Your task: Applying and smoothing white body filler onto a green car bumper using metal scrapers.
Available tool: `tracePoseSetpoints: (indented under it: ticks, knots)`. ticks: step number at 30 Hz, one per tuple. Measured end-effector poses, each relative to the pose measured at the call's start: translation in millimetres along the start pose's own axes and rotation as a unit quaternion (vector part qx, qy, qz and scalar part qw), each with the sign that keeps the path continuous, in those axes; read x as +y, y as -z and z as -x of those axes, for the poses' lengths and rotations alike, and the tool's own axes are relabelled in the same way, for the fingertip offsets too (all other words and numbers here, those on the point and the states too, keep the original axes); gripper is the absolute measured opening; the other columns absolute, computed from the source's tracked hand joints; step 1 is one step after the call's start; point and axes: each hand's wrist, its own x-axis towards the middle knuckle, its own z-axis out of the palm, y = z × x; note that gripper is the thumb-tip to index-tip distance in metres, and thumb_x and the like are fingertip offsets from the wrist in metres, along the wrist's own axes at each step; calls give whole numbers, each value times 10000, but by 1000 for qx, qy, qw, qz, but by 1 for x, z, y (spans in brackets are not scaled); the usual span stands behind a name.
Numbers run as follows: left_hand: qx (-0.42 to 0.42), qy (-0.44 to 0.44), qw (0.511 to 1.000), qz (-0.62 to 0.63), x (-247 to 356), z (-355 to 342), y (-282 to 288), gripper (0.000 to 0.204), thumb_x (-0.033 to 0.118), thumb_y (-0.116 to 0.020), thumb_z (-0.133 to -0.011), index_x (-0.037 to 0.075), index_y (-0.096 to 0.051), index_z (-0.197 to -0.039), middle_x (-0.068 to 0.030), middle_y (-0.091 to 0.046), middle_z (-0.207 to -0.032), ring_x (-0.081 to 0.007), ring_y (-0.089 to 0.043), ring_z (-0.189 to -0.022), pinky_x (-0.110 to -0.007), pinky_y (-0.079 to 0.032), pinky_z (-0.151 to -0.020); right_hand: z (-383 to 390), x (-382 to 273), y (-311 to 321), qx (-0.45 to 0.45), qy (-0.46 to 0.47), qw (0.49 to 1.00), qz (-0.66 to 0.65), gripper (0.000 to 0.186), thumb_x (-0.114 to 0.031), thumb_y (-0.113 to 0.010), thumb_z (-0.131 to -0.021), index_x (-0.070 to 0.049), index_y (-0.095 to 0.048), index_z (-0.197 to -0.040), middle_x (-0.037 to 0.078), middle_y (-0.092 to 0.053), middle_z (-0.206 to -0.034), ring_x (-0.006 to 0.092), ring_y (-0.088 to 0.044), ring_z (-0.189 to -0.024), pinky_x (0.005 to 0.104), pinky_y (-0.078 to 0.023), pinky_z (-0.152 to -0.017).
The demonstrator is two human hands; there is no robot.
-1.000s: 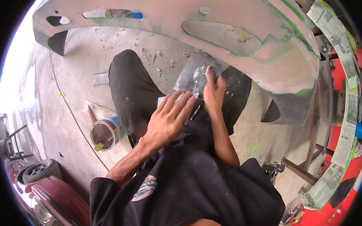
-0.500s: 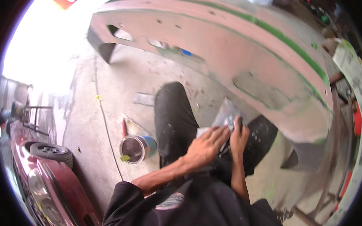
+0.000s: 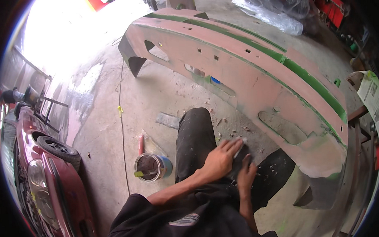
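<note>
My left hand (image 3: 219, 160) is over my lap, its fingers pressed together. A pale edge shows at its fingertips. My right hand (image 3: 246, 174) is just to its right, fingers curled and partly hidden. Something dark and grey lies between the hands, blurred and blending with my dark trousers (image 3: 193, 133); I cannot make out its kind. Ahead of my knees stands a large car bumper (image 3: 236, 84), covered in pinkish filler or primer with green bands and several openings. It is apart from both hands.
On the concrete floor at left stand an open paint can (image 3: 165, 167) and a red-handled tool (image 3: 141, 144). A grey strip (image 3: 167, 120) lies beside my left knee. A cable (image 3: 121, 137) runs along the floor. Farther left is a maroon car front (image 3: 68, 193) with a wheel (image 3: 59, 149) on it.
The view has shifted upward, showing more of the bumper and floor beyond. My hands have moved slightly apart, and the grey sheet that stuck out past them no longer shows clearly.
</note>
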Motion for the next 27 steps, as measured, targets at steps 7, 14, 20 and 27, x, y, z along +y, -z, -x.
tracePoseSetpoints:
  ticks: [7,14,20,27]
  knots:
    - [-59,-60,996,18,16,32,-15,685,0,-576,-673,-43,-450,-1345,-167,-515,-1343,-319,-540,-1143,-383,-477,-957,-29,-5,13,62,89,994,21,539,-324,-469,-1012,158,-507,-774,190,-498,-599,130,-385,-655,400,-386,-584]
    - [14,52,998,33,-9,-10,0,619,-40,-560,-700,4,-502,-1315,-201,-569,-1249,-375,-540,-1088,-394,-475,-939,0,-7,3,-44,64,997,18,496,-310,-491,-1004,146,-548,-819,260,-623,-791,174,-584,-775,389,-443,-673]
    - [-46,-100,993,-42,20,30,-6,663,-36,-575,-677,21,-486,-1332,-151,-530,-1329,-329,-554,-1102,-367,-493,-927,-32,-10,17,68,133,988,-27,514,-308,-453,-1023,149,-492,-789,217,-524,-614,161,-370,-622,394,-389,-589]
    - [-3,-23,1000,-7,1,0,-2,661,-33,-578,-669,21,-500,-1323,-125,-565,-1295,-313,-550,-1099,-366,-498,-909,-14,-9,8,59,126,985,100,548,-308,-446,-1022,162,-521,-750,260,-552,-605,168,-398,-572,432,-397,-558]
